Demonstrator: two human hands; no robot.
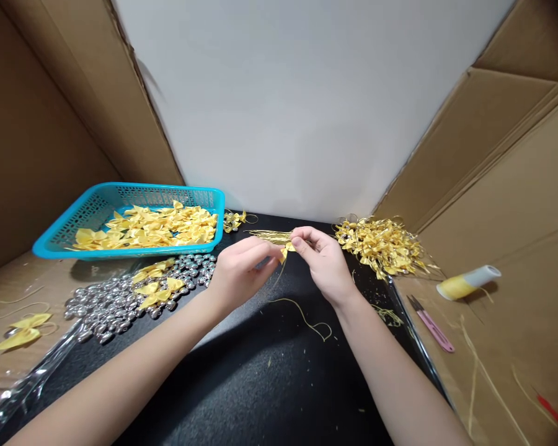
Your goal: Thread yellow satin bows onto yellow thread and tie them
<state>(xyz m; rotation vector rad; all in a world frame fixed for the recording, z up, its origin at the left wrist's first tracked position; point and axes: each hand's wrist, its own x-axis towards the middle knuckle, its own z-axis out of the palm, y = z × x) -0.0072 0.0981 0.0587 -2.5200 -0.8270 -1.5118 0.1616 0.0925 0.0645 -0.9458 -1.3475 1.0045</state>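
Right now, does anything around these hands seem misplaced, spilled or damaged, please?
A single yellow bow lies on the left cardboard, apart from those in the blue basket, and a tangle of thread scraps sits beside the right forearm. Both look stray; I see no clear damage.

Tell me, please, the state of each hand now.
Left hand: closed, fingertips at one side of a yellow bow.
Right hand: closed, pinching the bow's other side.

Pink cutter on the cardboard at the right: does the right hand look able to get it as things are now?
Probably yes: the pink cutter lies uncovered, and nothing seems to block the right hand, though it would likely need to let go of the yellow bow first.
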